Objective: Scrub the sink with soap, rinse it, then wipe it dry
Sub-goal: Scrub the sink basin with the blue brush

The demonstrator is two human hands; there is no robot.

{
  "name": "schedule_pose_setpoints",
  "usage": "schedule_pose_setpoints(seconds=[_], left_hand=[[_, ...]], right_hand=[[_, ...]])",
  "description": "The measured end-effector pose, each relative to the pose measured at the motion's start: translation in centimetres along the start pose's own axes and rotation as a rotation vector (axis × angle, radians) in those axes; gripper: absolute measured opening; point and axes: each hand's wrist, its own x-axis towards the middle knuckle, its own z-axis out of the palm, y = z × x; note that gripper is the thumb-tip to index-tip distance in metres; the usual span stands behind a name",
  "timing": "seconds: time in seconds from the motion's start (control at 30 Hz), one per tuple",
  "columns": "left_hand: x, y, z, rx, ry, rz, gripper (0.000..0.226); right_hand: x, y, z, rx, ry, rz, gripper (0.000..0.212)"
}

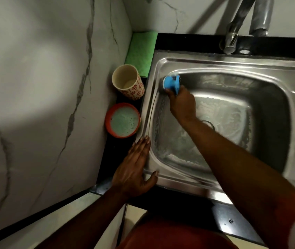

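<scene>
One of three stages under way: scrubbing. Right hand (pixel 181 103) grips blue scrubber (pixel 172 83), pressed into the far-left corner of the steel sink (pixel 161 178); suds coat the basin floor. Left hand (pixel 134 168) spread flat on the rim. Soap bowl (pixel 122 120), green cloth (pixel 141 51) on tabletop beside. Rinse, drying outstanding.

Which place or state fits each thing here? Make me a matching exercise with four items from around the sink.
Things:
1. blue scrubber
2. green cloth
3. orange bowl
4. left hand

Places or states:
A. holds foamy, soapy water
B. flat on the sink's near-left rim
C. pressed into the basin's far-left corner
D. lying in the counter's back corner by the wall

Pairs: 1-C, 2-D, 3-A, 4-B
</scene>
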Motion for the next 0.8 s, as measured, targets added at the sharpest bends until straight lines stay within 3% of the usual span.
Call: schedule_pose_setpoints(seconds=[0.23,0.33,0.43,0.53,0.67,0.8], left_hand=[[-0.2,-0.6,0.4,-0.003,-0.008,0.007,0.101],[-0.2,-0.8,0.7,-0.001,0.004,0.008,0.102],[-0.3,-0.8,0.9,-0.023,0.014,0.006,0.102],[-0.3,-0.7,0.8,-0.027,0.009,0.002,0.102],[-0.3,-0.7,0.5,-0.024,0.008,0.000,0.102],[-0.4,-0.7,0.5,-0.029,-0.001,-0.011,0.103]], right_hand=[[-12.0,3.2,-0.5,-0.435,-0.238,-0.224,0.046],[-8.3,2.2,-0.1,-0.505,-0.151,-0.273,0.040],[0.0,-0.7,-1.0,-0.518,0.052,-0.247,0.036],[3.3,-2.2,-1.8,-0.690,0.161,-0.261,0.036],[-4.3,-1.4,-0.9,-0.514,-0.022,-0.296,0.030],[-12.1,1.7,-0.4,-0.719,-0.152,-0.334,0.035]])
